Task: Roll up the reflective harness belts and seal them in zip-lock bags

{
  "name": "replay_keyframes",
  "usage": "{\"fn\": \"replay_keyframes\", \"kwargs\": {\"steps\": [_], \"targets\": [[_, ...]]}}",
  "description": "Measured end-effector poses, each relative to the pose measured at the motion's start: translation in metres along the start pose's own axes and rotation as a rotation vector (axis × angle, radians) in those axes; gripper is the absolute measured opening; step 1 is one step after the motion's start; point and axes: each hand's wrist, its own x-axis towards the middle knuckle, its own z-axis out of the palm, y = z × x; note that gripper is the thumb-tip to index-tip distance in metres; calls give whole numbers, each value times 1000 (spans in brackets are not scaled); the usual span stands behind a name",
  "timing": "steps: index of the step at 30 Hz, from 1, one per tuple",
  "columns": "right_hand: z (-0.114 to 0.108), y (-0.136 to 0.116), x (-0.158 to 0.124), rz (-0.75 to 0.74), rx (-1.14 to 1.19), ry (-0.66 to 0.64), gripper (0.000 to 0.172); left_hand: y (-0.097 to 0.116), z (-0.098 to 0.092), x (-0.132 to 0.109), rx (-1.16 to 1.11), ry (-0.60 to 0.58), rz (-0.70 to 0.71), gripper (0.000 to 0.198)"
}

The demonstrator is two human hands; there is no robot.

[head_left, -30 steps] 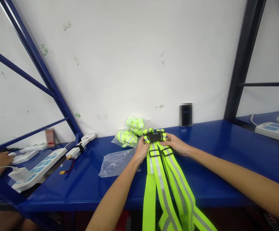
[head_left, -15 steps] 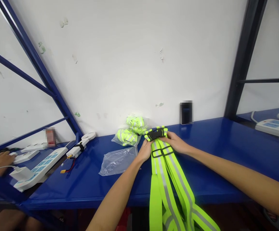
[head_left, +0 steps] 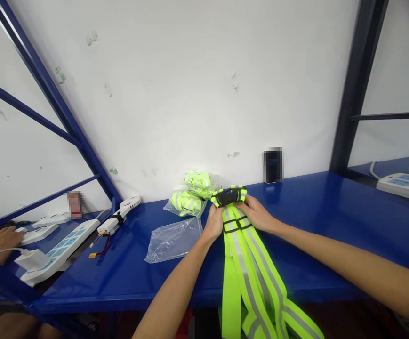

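A neon-yellow reflective safety vest point(head_left: 245, 254) made of straps with silver stripes is held up between both hands, its loose straps hanging over the table's front edge. My left hand point(head_left: 213, 221) is closed on the left end of its bunched belt, beside the black buckle point(head_left: 229, 196). At the belt's right end, my right hand point(head_left: 257, 212) is closed on it too; some fingertips are hidden behind the straps. Below the buckle, two black slider rings point(head_left: 237, 224) sit on the straps. Just left of my left hand lies a clear plastic bag point(head_left: 172, 239).
Bagged yellow vests point(head_left: 190, 193) lie against the wall. A small white fan point(head_left: 130, 202), wires point(head_left: 100, 247) and a power strip point(head_left: 61, 249) are at the left. Another person's hand point(head_left: 4, 240) rests at far left. A dark box point(head_left: 272, 165) stands on the blue table point(head_left: 313, 202).
The hanging straps have shifted slightly to the right and spread a little. Both hands keep their hold on the vest's belt near the buckle. The camera view has tilted slightly.
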Motion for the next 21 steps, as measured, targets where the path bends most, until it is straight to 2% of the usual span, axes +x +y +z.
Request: {"fn": "replay_keyframes", "kwargs": {"steps": [3,6,9,11,14,17,21], "targets": [[4,3,3,20,147,116,35,2,5,4,-124,-78,-16,30],[7,3,3,145,320,174,62,2,8,4,-165,-122,-1,34],[9,4,2,184,301,217,76,1,11,-1,-190,-170,45,35],[9,7,1,145,253,235,72,0,12,-5,-243,-244,41,40],[7,10,2,43,144,225,53,-1,13,-6,-295,-335,6,48],[7,11,1,-50,13,220,43,-7,12,-1,-248,-266,15,45],[5,6,-3,-25,-21,132,50,-19,7,6,-192,-155,-21,38]]}}
